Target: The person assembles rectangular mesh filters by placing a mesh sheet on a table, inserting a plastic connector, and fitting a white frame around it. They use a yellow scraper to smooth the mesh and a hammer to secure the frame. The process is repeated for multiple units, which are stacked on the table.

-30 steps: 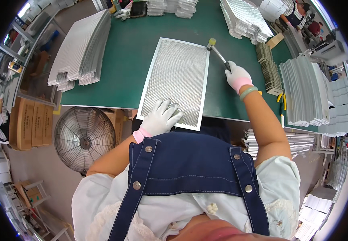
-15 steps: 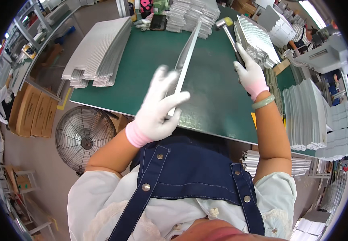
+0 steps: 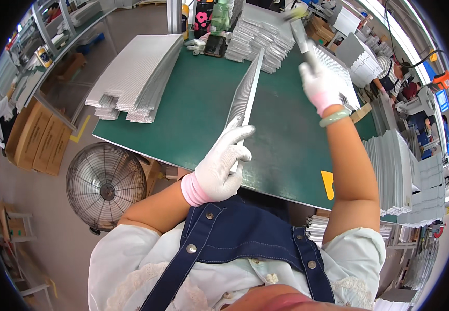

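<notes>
- over the green table (image 3: pixel 286 155), a framed mesh panel (image 3: pixel 243 96) stands on edge, tilted, its near end pinched in the left hand (image 3: pixel 219 163), whose fingers bend around the frame
- the right hand (image 3: pixel 319 85) is closed around the handle of a hammer (image 3: pixel 302 40), raised, blurred and apart from the panel
- mesh already sits inside the pale frame; with the hammer up and the panel held, this piece seems unfinished, though how much is left cannot be told
- apparently unframed mesh waits in a left stack (image 3: pixel 136 67), a far stack (image 3: pixel 261 36) and a right stack (image 3: pixel 336 67)
- the far stack crowds the space beyond the panel, and the left hand hides its near corner
- a yellow object (image 3: pixel 328 184) lies beside the right forearm; a fan (image 3: pixel 106 192) stands off the table's left side
</notes>
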`<action>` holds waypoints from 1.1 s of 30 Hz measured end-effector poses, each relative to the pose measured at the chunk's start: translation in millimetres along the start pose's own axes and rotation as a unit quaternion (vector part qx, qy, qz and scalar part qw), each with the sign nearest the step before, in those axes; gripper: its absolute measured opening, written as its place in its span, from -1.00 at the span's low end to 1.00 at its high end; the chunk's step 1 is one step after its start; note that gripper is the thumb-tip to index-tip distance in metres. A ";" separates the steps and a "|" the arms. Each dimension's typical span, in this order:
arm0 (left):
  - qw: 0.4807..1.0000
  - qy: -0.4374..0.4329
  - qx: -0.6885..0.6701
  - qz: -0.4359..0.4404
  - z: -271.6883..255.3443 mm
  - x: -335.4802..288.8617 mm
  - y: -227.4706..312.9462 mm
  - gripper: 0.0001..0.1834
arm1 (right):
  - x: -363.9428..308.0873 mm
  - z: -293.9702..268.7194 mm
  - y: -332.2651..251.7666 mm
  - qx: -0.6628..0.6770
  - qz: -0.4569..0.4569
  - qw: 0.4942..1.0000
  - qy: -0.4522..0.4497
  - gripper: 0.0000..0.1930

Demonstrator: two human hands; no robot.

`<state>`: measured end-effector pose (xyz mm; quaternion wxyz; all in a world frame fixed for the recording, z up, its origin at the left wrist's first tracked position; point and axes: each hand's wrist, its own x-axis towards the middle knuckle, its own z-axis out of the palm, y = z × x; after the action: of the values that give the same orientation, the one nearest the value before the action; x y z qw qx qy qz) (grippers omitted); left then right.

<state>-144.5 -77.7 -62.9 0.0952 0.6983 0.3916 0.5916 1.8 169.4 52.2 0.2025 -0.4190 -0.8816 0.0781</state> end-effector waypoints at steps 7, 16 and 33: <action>1.000 0.022 -0.021 -0.002 -2.8 -4.0 -5.1 -0.64 | 0.4 11.7 -11.4 0.073 -0.002 0.992 0.107 -0.40; 0.992 -0.091 0.064 0.054 6.9 14.1 1.2 -0.63 | -10.6 34.8 56.4 0.029 0.002 0.993 0.112 -0.41; 0.896 -0.062 0.316 -0.307 -26.5 -67.9 -28.7 -0.72 | -216.6 82.7 129.6 0.168 0.256 0.950 -0.060 -0.61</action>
<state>-180.4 -111.9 -123.5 0.0704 0.5723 0.7459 0.3334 181.3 87.7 -125.7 0.1901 -0.5854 -0.7294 0.2987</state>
